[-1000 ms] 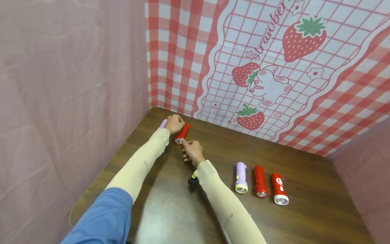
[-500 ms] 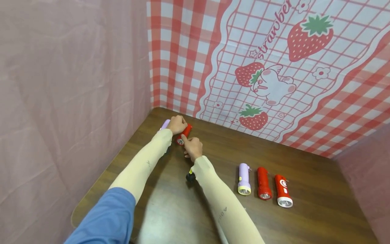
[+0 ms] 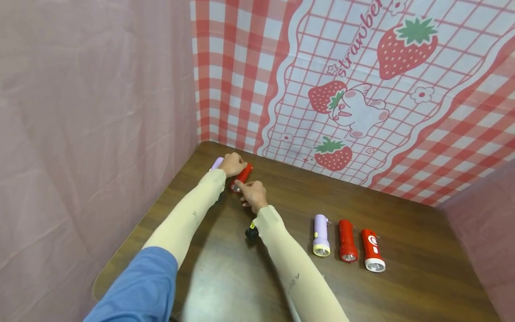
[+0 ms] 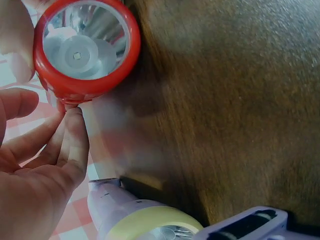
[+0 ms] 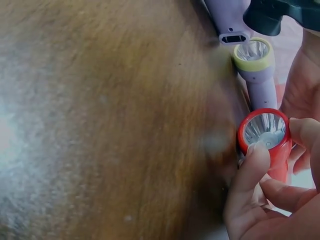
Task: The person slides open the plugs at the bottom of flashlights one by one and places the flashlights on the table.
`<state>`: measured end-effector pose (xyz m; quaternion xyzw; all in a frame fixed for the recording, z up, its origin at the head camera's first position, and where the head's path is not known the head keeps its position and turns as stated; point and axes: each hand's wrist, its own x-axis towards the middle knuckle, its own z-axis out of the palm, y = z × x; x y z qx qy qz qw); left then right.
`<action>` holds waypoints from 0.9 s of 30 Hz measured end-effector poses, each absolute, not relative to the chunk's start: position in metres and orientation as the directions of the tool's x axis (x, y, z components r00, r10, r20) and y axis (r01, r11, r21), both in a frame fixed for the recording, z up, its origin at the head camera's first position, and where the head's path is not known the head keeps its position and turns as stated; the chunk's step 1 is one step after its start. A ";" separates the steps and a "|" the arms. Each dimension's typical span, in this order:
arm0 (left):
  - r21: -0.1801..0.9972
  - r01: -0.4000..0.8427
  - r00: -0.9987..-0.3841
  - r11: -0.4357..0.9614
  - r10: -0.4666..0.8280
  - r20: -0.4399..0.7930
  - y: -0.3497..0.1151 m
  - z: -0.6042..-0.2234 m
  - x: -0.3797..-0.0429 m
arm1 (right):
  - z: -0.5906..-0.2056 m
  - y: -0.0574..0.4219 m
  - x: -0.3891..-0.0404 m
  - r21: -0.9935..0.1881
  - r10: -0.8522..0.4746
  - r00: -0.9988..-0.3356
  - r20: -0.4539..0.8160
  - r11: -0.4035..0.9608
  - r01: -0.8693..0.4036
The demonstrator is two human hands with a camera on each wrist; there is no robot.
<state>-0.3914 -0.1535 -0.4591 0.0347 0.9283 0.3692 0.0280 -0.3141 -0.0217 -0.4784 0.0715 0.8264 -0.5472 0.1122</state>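
At the table's far left corner a red flashlight [image 3: 243, 173] lies between both hands, its clear lens toward me. My right hand [image 3: 254, 195] pinches its head; in the right wrist view the thumb lies on the lens rim and a finger meets the other side. Around the body, farther back, my left hand [image 3: 232, 164] holds it, fingertips touching just behind the red rim [image 4: 131, 60] in the left wrist view. Left of it lies a lilac flashlight [image 5: 261, 90] with a yellow rim, partly behind the left hand in the head view.
On the wooden table [image 3: 225, 264], a lilac flashlight [image 3: 321, 232], a red one [image 3: 347, 239] and a red-and-white one [image 3: 372, 248] lie in a row at right. Another lilac piece with a dark slot [image 4: 260, 222] sits close by. Pink cloth [image 3: 100, 112] and checked cloth [image 3: 225, 80] enclose the table.
My right thumb has come farther over the lens edge of the red flashlight. Both hands stay at almost the same place; the head view has shifted slightly.
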 end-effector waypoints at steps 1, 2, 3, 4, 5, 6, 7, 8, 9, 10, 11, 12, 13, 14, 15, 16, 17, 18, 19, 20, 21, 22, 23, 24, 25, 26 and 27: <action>0.692 0.038 -0.996 0.721 0.085 -0.034 -0.154 -0.459 -0.391 | -0.478 -0.022 -0.314 -0.889 -0.010 -0.964 -0.264 0.391 0.240; 0.692 0.034 -0.996 0.721 0.085 -0.039 -0.155 -0.459 -0.391 | -0.479 -0.022 -0.313 -0.891 -0.015 -0.965 -0.264 0.388 0.237; 0.693 0.029 -0.996 0.720 0.082 -0.042 -0.156 -0.459 -0.390 | -0.479 -0.022 -0.312 -0.892 -0.020 -0.965 -0.262 0.386 0.234; 0.695 0.026 -0.996 0.718 0.077 -0.042 -0.157 -0.458 -0.390 | -0.479 -0.022 -0.312 -0.896 -0.023 -0.966 -0.258 0.381 0.230; 0.697 0.024 -0.997 0.716 0.073 -0.040 -0.158 -0.457 -0.390 | -0.480 -0.022 -0.311 -0.898 -0.027 -0.967 -0.255 0.376 0.226; 0.698 0.021 -0.997 0.715 0.066 -0.037 -0.159 -0.456 -0.389 | -0.480 -0.022 -0.311 -0.902 -0.033 -0.968 -0.248 0.373 0.219; 0.702 0.017 -0.998 0.712 0.060 -0.037 -0.161 -0.455 -0.389 | -0.480 -0.022 -0.310 -0.904 -0.040 -0.969 -0.243 0.371 0.211; 0.705 0.013 -0.998 0.709 0.054 -0.037 -0.162 -0.454 -0.388 | -0.480 -0.022 -0.309 -0.907 -0.048 -0.970 -0.237 0.368 0.203; 0.709 0.008 -0.998 0.705 0.049 -0.037 -0.163 -0.452 -0.387 | -0.480 -0.021 -0.309 -0.910 -0.057 -0.971 -0.233 0.364 0.197; 0.716 0.002 -0.998 0.698 0.045 -0.041 -0.164 -0.451 -0.386 | -0.481 -0.021 -0.308 -0.914 -0.064 -0.971 -0.229 0.358 0.192; 0.724 -0.006 -0.998 0.690 0.042 -0.048 -0.165 -0.450 -0.386 | -0.481 -0.021 -0.308 -0.915 -0.071 -0.972 -0.226 0.357 0.187; 0.732 -0.014 -0.998 0.681 0.039 -0.055 -0.165 -0.449 -0.385 | -0.481 -0.020 -0.308 -0.917 -0.076 -0.972 -0.224 0.354 0.184; 0.738 -0.023 -0.997 0.674 0.034 -0.062 -0.166 -0.448 -0.384 | -0.481 -0.020 -0.307 -0.919 -0.080 -0.972 -0.222 0.351 0.181; 0.748 -0.032 -0.997 0.663 0.030 -0.070 -0.167 -0.448 -0.384 | -0.481 -0.019 -0.307 -0.920 -0.084 -0.972 -0.219 0.349 0.178; 0.758 -0.042 -0.997 0.651 0.027 -0.078 -0.167 -0.448 -0.383 | -0.482 -0.018 -0.308 -0.921 -0.087 -0.972 -0.217 0.349 0.175; 0.766 -0.049 -0.996 0.641 0.025 -0.084 -0.167 -0.447 -0.383 | -0.482 -0.018 -0.308 -0.921 -0.089 -0.973 -0.215 0.349 0.172; 0.773 -0.055 -0.996 0.632 0.021 -0.088 -0.168 -0.447 -0.383 | -0.482 -0.017 -0.308 -0.922 -0.092 -0.973 -0.212 0.349 0.168; 0.782 -0.060 -0.995 0.620 0.021 -0.093 -0.168 -0.447 -0.383 | -0.482 -0.017 -0.308 -0.922 -0.094 -0.973 -0.211 0.349 0.166; 0.790 -0.065 -0.995 0.609 0.022 -0.099 -0.168 -0.448 -0.384 | -0.482 -0.016 -0.308 -0.922 -0.095 -0.973 -0.210 0.351 0.165; 0.801 -0.069 -0.994 0.594 0.025 -0.104 -0.168 -0.448 -0.384 | -0.482 -0.016 -0.308 -0.922 -0.094 -0.973 -0.209 0.351 0.164; 0.809 -0.071 -0.994 0.583 0.028 -0.107 -0.169 -0.448 -0.385 | -0.482 -0.016 -0.308 -0.922 -0.093 -0.973 -0.209 0.351 0.164; 0.818 -0.072 -0.994 0.571 0.030 -0.109 -0.169 -0.449 -0.385 | -0.482 -0.016 -0.308 -0.922 -0.093 -0.974 -0.208 0.352 0.164; 0.828 -0.076 -0.993 0.556 0.030 -0.111 -0.169 -0.449 -0.386 | -0.481 -0.015 -0.308 -0.921 -0.092 -0.974 -0.208 0.353 0.164; 0.837 -0.080 -0.993 0.541 0.030 -0.114 -0.170 -0.449 -0.386 | -0.481 -0.015 -0.308 -0.921 -0.091 -0.974 -0.208 0.355 0.164; 0.846 -0.081 -0.993 0.527 0.028 -0.113 -0.170 -0.449 -0.387 | -0.481 -0.015 -0.308 -0.921 -0.091 -0.974 -0.206 0.354 0.162; 0.853 -0.083 -0.993 0.515 0.025 -0.112 -0.170 -0.449 -0.387 | -0.481 -0.015 -0.308 -0.922 -0.091 -0.975 -0.204 0.353 0.160; 0.859 -0.085 -0.994 0.504 0.022 -0.111 -0.170 -0.449 -0.387 | -0.481 -0.015 -0.307 -0.922 -0.093 -0.975 -0.203 0.352 0.159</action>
